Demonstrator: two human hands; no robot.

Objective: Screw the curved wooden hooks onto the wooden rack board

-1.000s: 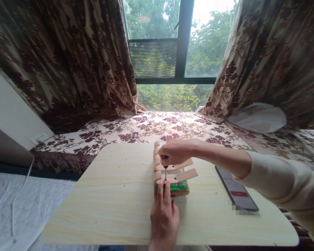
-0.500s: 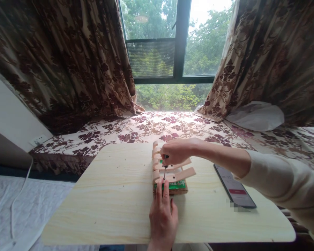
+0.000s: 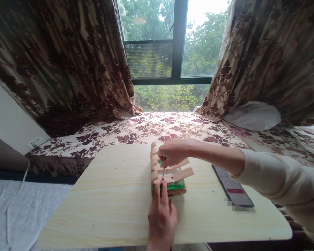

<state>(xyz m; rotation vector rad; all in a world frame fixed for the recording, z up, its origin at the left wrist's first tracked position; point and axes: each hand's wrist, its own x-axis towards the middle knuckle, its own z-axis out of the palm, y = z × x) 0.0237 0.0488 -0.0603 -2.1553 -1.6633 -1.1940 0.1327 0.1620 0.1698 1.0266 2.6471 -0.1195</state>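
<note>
My right hand (image 3: 170, 152) is closed around the handle of a screwdriver (image 3: 163, 173), whose thin shaft points down. Its tip meets a small dark screw in the nearest curved wooden piece (image 3: 181, 175). From the near side, my left hand (image 3: 162, 218) reaches in with two fingers stretched out, fingertips resting on the wood beside the screw and the thumb apart. Under the wooden pieces lies a green printed packet (image 3: 176, 185) on a brown base. More wooden pieces stand in a row behind, partly hidden by my right hand.
The work sits on a pale wooden table (image 3: 107, 195). A phone (image 3: 232, 188) lies to the right, under my right forearm. Beyond the table is a ledge with flowered cloth (image 3: 136, 130), a white plastic bag (image 3: 253, 116), curtains and a window.
The whole view has shifted slightly to the left. Both hands keep their places, with the screwdriver still upright on the screw; its turning is too slight to make out.
</note>
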